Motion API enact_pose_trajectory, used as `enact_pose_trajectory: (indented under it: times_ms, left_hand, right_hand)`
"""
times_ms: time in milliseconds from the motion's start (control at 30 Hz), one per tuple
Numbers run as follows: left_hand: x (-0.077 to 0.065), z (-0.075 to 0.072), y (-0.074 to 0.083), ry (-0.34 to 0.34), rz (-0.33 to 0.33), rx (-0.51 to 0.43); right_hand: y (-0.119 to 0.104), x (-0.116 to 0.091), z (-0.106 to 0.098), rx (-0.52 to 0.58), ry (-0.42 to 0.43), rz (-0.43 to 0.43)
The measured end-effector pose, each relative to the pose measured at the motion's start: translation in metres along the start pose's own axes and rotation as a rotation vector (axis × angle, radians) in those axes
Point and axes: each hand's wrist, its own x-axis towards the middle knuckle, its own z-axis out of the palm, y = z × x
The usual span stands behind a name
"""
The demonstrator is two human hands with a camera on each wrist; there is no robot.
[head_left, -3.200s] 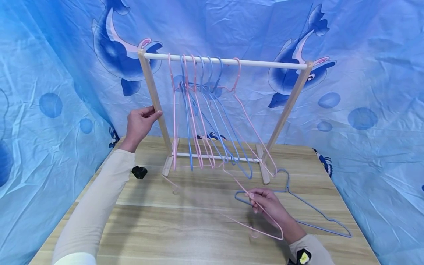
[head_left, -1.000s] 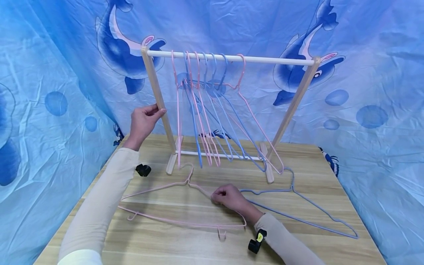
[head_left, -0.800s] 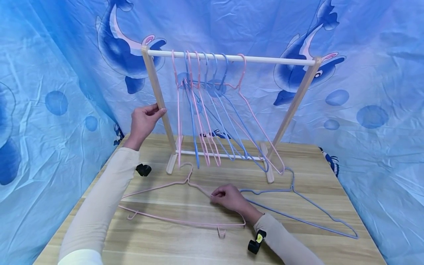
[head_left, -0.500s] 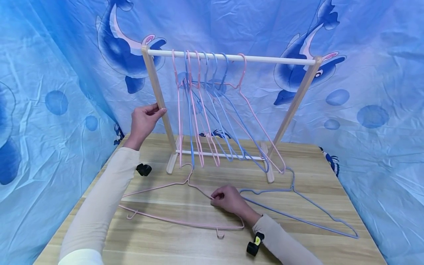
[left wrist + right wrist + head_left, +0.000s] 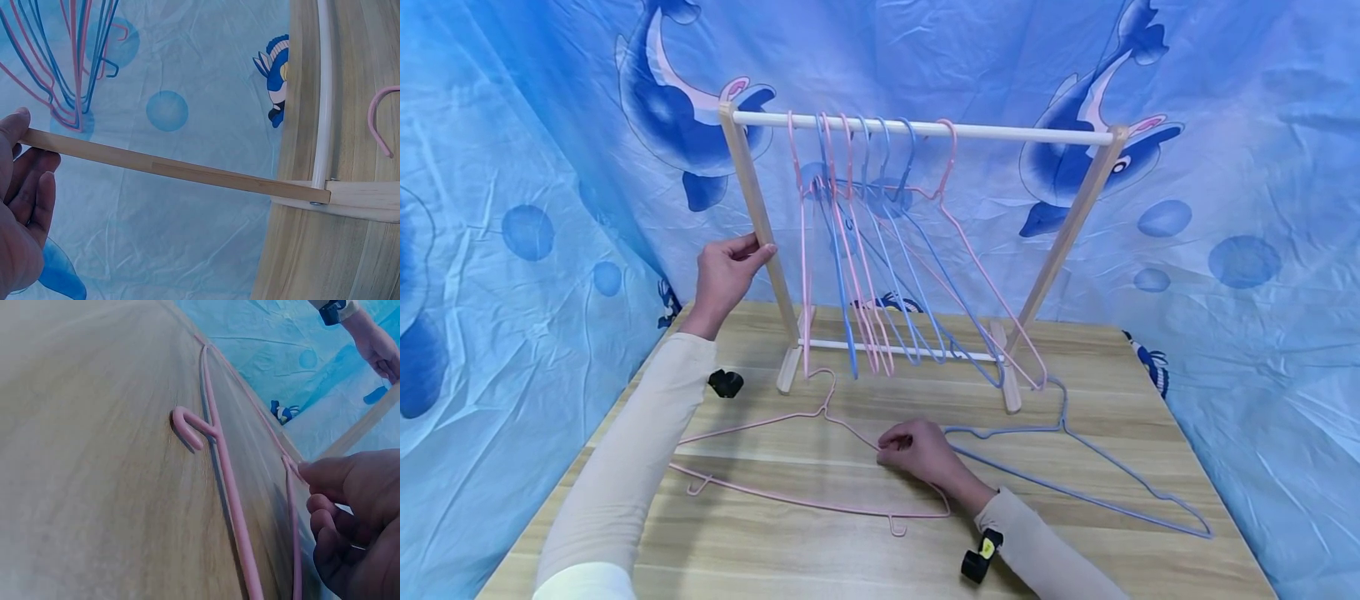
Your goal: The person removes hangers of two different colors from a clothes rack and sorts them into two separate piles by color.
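Note:
My left hand (image 5: 722,279) pinches the left wooden post (image 5: 747,183) of a small clothes rack between thumb and fingers; the left wrist view shows the same post (image 5: 169,165) in its grip. In front of the rack, a pink clothes hanger (image 5: 790,499) lies on the table, its hook towards the rack. My right hand (image 5: 921,454) pinches the hanger's right shoulder with thumb and finger. Close up in the right wrist view, the pink hanger (image 5: 231,494) has a small side hook, and the right hand (image 5: 362,512) covers part of its shoulder.
Several pink and blue hangers hang from the rack's white rail (image 5: 1015,134), mostly towards its left. A blue hanger (image 5: 1063,425) lies on the table (image 5: 820,567) right of the right hand. A printed blue curtain (image 5: 1262,167) encloses the table's back and sides.
The pink hanger came down from a tilted, raised position and moved left to lie on the table, the right hand going with it. The hanging hangers sway slightly. The left hand stays on the post.

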Motion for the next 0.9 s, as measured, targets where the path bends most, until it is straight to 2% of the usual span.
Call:
enact_pose_trajectory:
  times_ms: [200,367,567,733,900]
  left_hand:
    - [0.001,0.001,0.001,0.002,-0.002,-0.001]
    - [0.001,0.001,0.002,0.003,-0.004,0.007]
    - [0.001,0.001,0.003,-0.001,-0.015,0.002]
    - [0.000,0.001,0.003,-0.002,-0.021,-0.010]
    - [-0.001,0.001,0.003,0.002,-0.020,-0.005]
  right_hand:
    - [-0.003,-0.011,-0.009,0.098,0.025,0.000]
    - [-0.008,-0.025,-0.027,0.145,0.060,-0.014]
    - [-0.004,-0.042,-0.064,0.143,0.120,0.009]
    - [-0.001,-0.054,-0.100,0.132,0.196,0.056]
    - [0.003,-0.065,-0.133,0.127,0.272,0.059]
